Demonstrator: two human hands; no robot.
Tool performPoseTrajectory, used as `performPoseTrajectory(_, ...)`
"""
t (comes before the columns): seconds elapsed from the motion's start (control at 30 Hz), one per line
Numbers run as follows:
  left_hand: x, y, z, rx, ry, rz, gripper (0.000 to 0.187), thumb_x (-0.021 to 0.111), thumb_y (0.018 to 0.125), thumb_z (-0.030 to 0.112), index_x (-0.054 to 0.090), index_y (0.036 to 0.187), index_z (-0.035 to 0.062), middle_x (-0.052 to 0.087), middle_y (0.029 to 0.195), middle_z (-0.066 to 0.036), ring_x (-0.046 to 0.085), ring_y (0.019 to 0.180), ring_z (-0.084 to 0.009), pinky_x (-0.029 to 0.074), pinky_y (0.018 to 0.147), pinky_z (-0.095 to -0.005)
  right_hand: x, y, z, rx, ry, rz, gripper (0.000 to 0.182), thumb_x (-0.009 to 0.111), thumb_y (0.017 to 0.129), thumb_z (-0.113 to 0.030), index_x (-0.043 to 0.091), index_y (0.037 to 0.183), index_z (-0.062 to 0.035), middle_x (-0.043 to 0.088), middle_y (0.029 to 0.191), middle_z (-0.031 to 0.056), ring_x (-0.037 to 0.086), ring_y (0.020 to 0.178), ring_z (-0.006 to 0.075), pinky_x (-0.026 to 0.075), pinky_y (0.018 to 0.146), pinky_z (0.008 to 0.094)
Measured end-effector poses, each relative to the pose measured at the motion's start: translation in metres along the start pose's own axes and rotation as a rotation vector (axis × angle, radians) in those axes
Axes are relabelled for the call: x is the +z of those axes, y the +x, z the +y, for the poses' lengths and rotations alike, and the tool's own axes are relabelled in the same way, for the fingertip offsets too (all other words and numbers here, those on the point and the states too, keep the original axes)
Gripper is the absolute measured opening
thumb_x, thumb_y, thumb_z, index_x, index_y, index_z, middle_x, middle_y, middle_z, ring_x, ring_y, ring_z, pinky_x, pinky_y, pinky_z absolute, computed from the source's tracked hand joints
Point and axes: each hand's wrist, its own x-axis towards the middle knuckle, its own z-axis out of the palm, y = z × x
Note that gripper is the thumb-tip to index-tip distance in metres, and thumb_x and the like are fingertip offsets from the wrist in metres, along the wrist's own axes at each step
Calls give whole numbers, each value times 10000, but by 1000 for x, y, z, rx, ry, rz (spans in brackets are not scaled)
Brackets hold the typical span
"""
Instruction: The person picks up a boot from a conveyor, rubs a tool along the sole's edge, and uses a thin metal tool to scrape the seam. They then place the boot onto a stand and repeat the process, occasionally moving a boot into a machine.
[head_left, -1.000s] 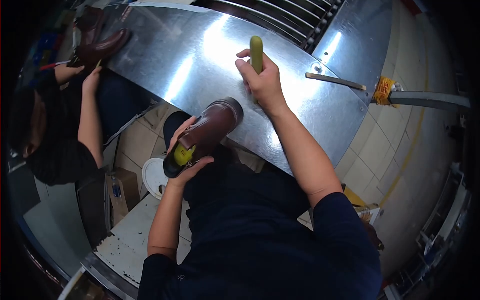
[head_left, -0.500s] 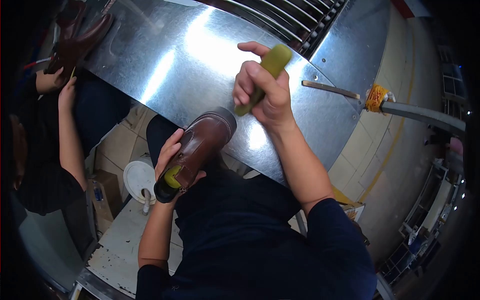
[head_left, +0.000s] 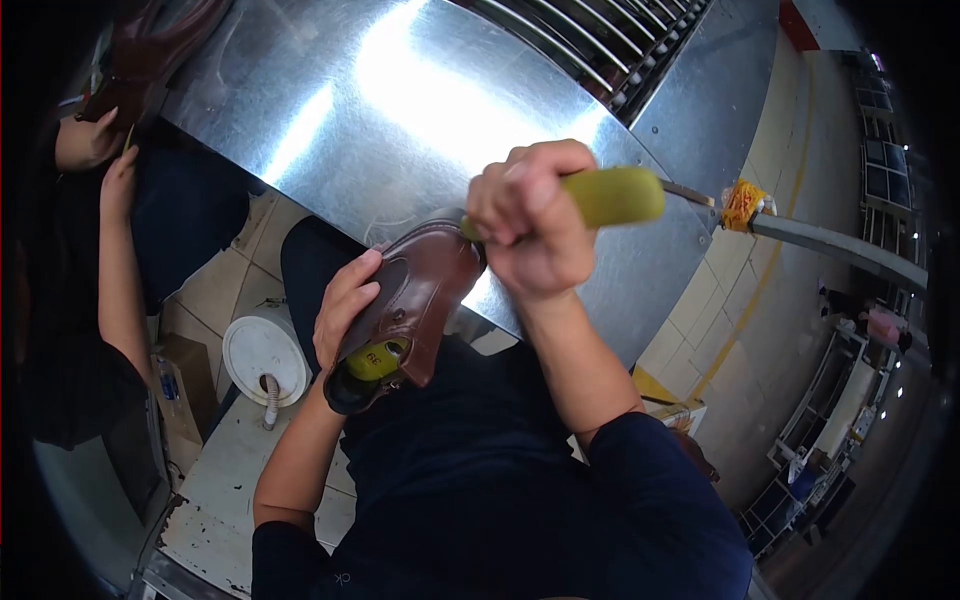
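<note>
At the near edge of the shiny steel table point(head_left: 245, 105), left hand point(head_left: 342, 308) grips a brown leather shoe point(head_left: 425, 285), right hand point(head_left: 535, 215) clenching an olive-green, round-ended bar point(head_left: 618, 196) by its toe.

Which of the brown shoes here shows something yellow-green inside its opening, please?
The shoe in the wearer's left hand; none is visible inside the brown footwear at the co-worker's hands.

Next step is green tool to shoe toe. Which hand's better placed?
Right, I'd say. The right hand grips the green tool close to the toe of the brown shoe, while the left hand is occupied holding the shoe's side.
</note>
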Motion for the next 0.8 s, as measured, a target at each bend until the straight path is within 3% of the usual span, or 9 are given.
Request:
performPoseTrajectory(0.13, -4, 15, 29, -202, 95, -48, 905, 932, 780, 298, 453, 1504, 44, 519, 1523, -245, 556, 1373, -382, 453, 1145, -463, 5, -1, 3, 11, -425, 34, 150, 638, 994, -158, 548, 944, -49, 485, 664, 31, 421, 539, 116, 390, 543, 292)
performPoseTrajectory(0.2, -1, 27, 36, -235, 91, -5, 879, 961, 708, 242, 527, 1438, 17, 615, 1420, -250, 639, 1281, -408, 520, 1085, -458, -13, 11, 6, 216, 126, 247, 205, 621, 1028, -256, 572, 925, -85, 422, 617, -10, 404, 504, 105, 370, 517, 288)
performPoseTrajectory(0.27, -5, 30, 44, -340, -23, -23, 894, 955, 716, 253, 520, 1459, 11, 615, 1424, -244, 639, 1277, -407, 516, 1085, -457, -30, 12, 4, 291, 382, 444, 234, 586, 1052, -310, 592, 927, -111, 392, 585, -32, 394, 472, 107, 365, 494, 289)
performPoseTrajectory(0.47, -10, 0, 27, -510, 71, -146, 854, 915, 769, 332, 536, 1457, -5, 618, 1422, -227, 634, 1273, -380, 495, 1090, -442, -26, 2, -8, 226, 331, 473, 290, 580, 1062, -358, 581, 910, -111, 391, 578, -37, 391, 457, 112, 363, 477, 294)
performPoseTrajectory(0.53, -3, -4, 27, -563, 19, -106, 827, 911, 777, 305, 538, 1447, -7, 625, 1399, -217, 634, 1267, -355, 500, 1078, -423, -17, 2, -10, 253, 267, 539, 295, 599, 1056, -357, 573, 906, -104, 393, 585, -31, 393, 461, 114, 365, 481, 294)
performPoseTrajectory(0.6, -3, -8, 31, -632, -20, -56, 800, 906, 786, 277, 540, 1437, -8, 632, 1375, -208, 633, 1261, -330, 504, 1065, -405, -5, -2, -6, 121, 166, 494, 279, 640, 1041, -321, 568, 908, -88, 411, 603, -7, 395, 471, 116, 372, 488, 295)
performPoseTrajectory(0.67, -2, -9, 34, -606, -153, 36, 595, 811, 913, 178, 560, 1418, -13, 638, 1363, -124, 609, 1246, -242, 469, 1085, -378, 3, -4, -1, 24, 76, 404, 264, 648, 1039, -302, 569, 913, -84, 420, 608, 4, 398, 476, 115, 376, 490, 294)
performPoseTrajectory(0.77, -5, 17, 57, -678, -222, 105, 614, 755, 939, 228, 530, 1441, -45, 618, 1364, -142, 582, 1274, -255, 419, 1120, -386, 7, 9, 4, -1, 46, 319, 256, 669, 1030, -285, 566, 912, -83, 421, 613, 9, 404, 489, 115, 378, 495, 291)
performPoseTrajectory(0.8, -6, 26, 58, -636, -279, 166, 524, 762, 919, 83, 573, 1389, -53, 660, 1317, -129, 637, 1187, -229, 483, 1046, -355, 9, 13, 7, -7, 24, 284, 257, 672, 1029, -285, 565, 912, -83, 421, 614, 10, 405, 491, 116, 378, 496, 291)
